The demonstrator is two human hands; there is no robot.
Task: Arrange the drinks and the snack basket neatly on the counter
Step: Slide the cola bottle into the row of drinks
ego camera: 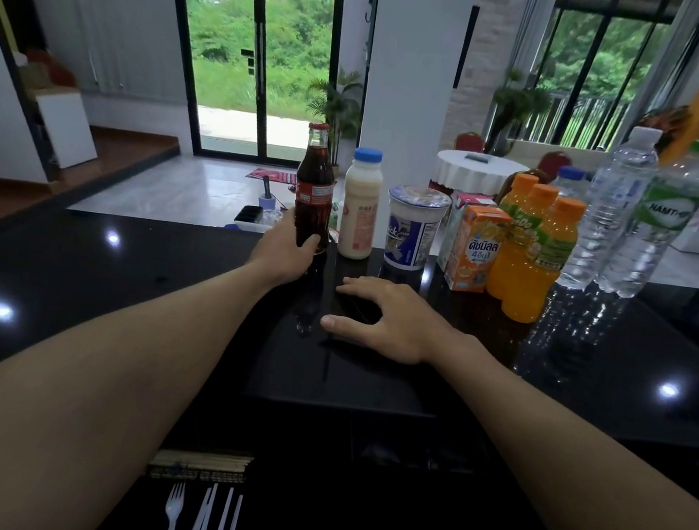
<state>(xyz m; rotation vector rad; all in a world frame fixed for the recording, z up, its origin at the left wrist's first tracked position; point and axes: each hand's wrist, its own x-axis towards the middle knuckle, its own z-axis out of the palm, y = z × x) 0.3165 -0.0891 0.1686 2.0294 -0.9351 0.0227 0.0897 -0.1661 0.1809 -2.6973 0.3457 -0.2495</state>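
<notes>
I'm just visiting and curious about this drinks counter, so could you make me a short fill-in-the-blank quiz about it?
The left hand grips the cola bottle with the ____ cap.
The right hand rests on the ____ counter.
The creamy bottle beside the cola has a ____ cap.
The orange-capped juice bottles number ____.
Missing words: red, black, blue, three.

Daylight is streaming through the glass doors (250,53) beyond my left hand (283,253). Small white glints are shining on the black counter (119,282) to both sides of it, and the frame edges are bowing and softening.
</notes>
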